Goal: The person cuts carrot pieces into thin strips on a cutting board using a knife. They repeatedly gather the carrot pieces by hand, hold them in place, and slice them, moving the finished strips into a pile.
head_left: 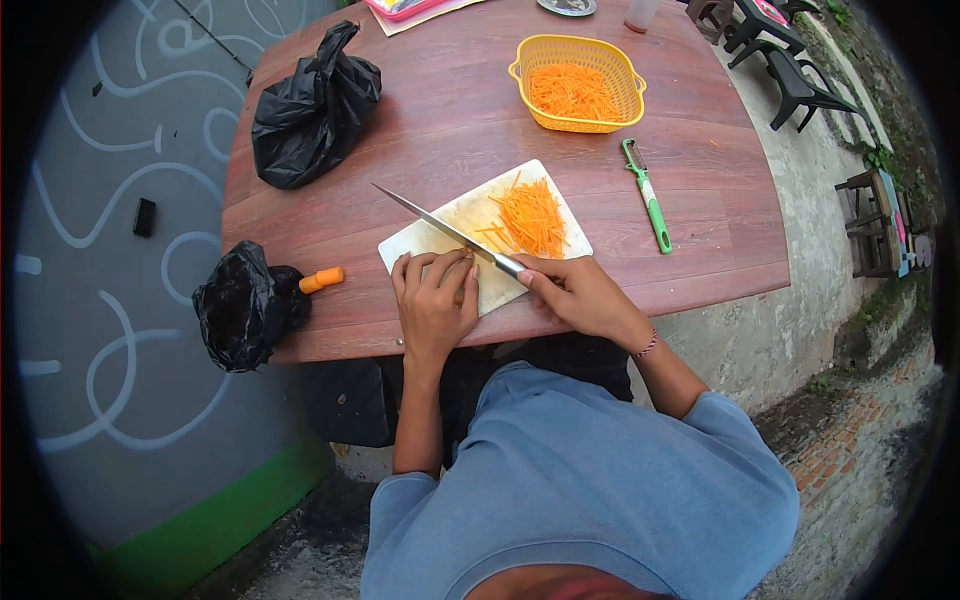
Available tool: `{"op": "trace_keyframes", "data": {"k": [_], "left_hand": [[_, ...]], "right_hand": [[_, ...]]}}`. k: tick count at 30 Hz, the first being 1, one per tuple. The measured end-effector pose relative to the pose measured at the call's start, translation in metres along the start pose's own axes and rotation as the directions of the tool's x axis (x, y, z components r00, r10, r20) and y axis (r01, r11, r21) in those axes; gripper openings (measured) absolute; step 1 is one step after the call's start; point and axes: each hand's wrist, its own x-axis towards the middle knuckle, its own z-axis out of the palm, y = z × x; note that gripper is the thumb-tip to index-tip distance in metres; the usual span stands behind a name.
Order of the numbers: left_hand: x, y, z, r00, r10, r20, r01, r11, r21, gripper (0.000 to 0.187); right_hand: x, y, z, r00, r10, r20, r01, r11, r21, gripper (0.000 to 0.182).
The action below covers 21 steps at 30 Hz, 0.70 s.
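My right hand (575, 293) is closed around the handle of a kitchen knife (440, 226), whose blade points up and left across the white cutting board (408, 243). Under the curled fingers of my left hand (436, 305) is a piece of carrot (459, 297), mostly hidden and pressed to the board beside the blade. A heap of thin carrot strips (532, 218) lies on the board, just beyond the knife.
A yellow basket (583, 126) of shredded carrot stands at the back. Right of the board lies a green peeler (648, 196). Black plastic bags (316, 110) sit on the left, with carrot pieces (321, 279) near the lower one. Plastic chairs (800, 85) stand beyond the table.
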Motion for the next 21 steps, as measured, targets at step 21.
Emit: {"op": "trace_keyframes", "data": {"k": [21], "left_hand": [[0.003,0.000,-0.004,0.992,0.079,0.100,-0.073,0.995,-0.068,0.025]], "right_hand": [[-0.018,-0.003,-0.001,0.985,0.172,0.006,-0.171,0.972,0.160,0.041]]}}
